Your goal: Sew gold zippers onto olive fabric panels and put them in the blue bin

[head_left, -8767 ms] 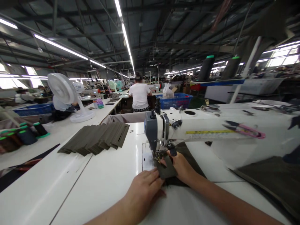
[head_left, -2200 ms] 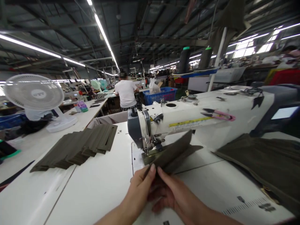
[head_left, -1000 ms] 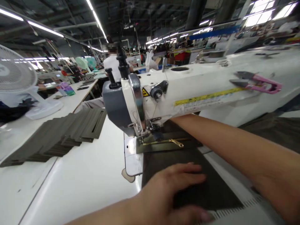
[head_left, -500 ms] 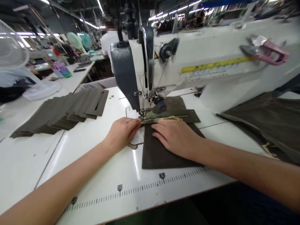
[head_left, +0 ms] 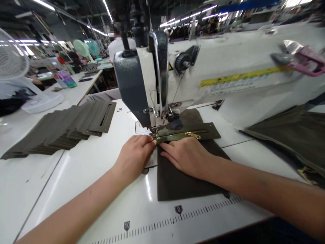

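A dark olive strip (head_left: 214,131) with a slot lies over a dark olive fabric piece (head_left: 175,184) under the sewing machine's needle area. In the slot shows a brass-toothed zipper (head_left: 175,135) with a gold pull (head_left: 193,135). My left hand (head_left: 134,152) is closed, thumb and fingers pinching the strip's left end just in front of the presser foot (head_left: 154,130). To its right, my right hand (head_left: 186,156) rests on the fabric along the strip's near edge, fingers stretched leftward and thumb a little apart. The undersides of both hands are hidden.
A fanned stack of slotted olive strips (head_left: 58,130) lies on the left. The white machine arm (head_left: 241,57) carries pink-handled snips (head_left: 302,59). More dark fabric (head_left: 291,135) is at the right. A white fan (head_left: 33,91) stands far left; a person (head_left: 118,47) is behind.
The view has shifted slightly, so the table's front sits lower. My right hand has slid left along the strip, closer to my left hand, and the zipper pull is now uncovered.
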